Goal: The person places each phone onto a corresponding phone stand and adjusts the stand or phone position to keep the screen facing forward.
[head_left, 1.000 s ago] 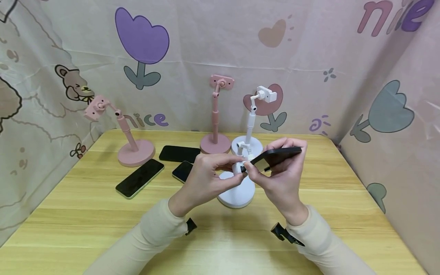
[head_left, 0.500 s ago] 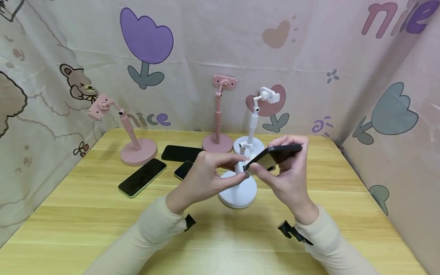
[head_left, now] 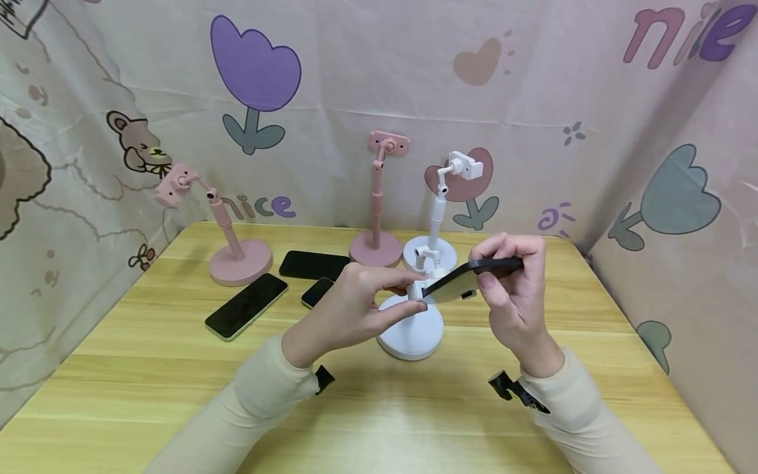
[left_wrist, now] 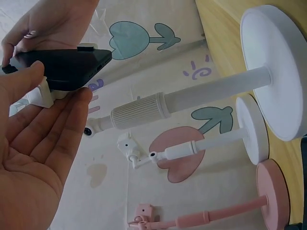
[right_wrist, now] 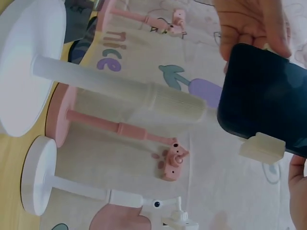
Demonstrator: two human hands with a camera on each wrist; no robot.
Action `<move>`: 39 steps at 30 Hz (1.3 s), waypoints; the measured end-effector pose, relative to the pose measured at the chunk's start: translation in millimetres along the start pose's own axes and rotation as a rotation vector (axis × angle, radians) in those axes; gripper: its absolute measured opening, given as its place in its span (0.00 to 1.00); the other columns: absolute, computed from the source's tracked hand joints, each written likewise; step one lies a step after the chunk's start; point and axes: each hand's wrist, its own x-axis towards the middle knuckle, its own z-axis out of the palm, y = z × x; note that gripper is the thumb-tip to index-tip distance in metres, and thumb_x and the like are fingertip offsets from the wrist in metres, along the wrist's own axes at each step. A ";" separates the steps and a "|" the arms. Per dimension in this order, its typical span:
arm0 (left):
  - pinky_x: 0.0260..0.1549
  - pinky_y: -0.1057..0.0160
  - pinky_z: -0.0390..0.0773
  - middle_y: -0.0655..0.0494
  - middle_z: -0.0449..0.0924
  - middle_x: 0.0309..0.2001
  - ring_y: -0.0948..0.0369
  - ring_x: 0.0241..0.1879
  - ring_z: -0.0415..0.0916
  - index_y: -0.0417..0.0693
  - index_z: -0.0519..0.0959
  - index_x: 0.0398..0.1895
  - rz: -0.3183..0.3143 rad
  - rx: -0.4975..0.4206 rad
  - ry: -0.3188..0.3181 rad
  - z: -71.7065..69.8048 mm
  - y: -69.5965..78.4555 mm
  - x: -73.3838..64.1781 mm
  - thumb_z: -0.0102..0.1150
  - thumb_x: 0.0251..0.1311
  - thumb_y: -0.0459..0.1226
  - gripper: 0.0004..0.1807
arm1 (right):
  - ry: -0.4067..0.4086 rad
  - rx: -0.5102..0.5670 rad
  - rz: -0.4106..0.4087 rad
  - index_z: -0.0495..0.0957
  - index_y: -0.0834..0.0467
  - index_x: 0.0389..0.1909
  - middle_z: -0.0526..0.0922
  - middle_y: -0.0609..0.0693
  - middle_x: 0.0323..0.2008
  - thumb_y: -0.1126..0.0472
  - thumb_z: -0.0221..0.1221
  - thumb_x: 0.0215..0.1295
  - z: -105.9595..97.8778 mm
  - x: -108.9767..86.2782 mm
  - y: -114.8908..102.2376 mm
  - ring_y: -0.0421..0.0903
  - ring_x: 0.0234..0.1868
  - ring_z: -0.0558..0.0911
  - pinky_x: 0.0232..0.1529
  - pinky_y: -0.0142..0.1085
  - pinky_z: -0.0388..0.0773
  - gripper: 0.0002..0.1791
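A black smartphone [head_left: 453,275] sits tilted in the white clamp [head_left: 416,290] of the nearest phone stand, whose round white base [head_left: 411,336] is on the table. My left hand [head_left: 352,306] pinches the clamp's near end between thumb and fingers. At the phone's right end, my right hand [head_left: 518,299] grips it with fingers curled over the edge and the thumb beneath. The right wrist view shows the dark phone face [right_wrist: 268,96] with a clamp jaw over its lower edge. In the left wrist view, the stand's ribbed post [left_wrist: 139,111] runs toward the clamp.
Behind stand another white phone stand [head_left: 437,220] and a pink one [head_left: 376,204]; a second pink stand [head_left: 227,227] leans at the left. Several phones lie left of my hands: one at the back [head_left: 314,264], one in front [head_left: 247,307], one partly hidden [head_left: 316,292].
My right hand has shifted right along the phone, its thumb moving from beside the clamp toward the phone's far end. My left hand stays at the clamp.
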 end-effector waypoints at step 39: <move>0.47 0.71 0.88 0.55 0.92 0.42 0.65 0.41 0.89 0.41 0.89 0.52 -0.020 -0.023 0.015 1.9 2.8 -0.2 0.78 0.62 0.35 0.16 | -0.088 0.009 -0.061 0.53 0.76 0.41 0.77 0.52 0.39 0.66 0.56 0.77 -1.4 -13.1 21.8 0.44 0.36 0.73 0.35 0.27 0.72 0.22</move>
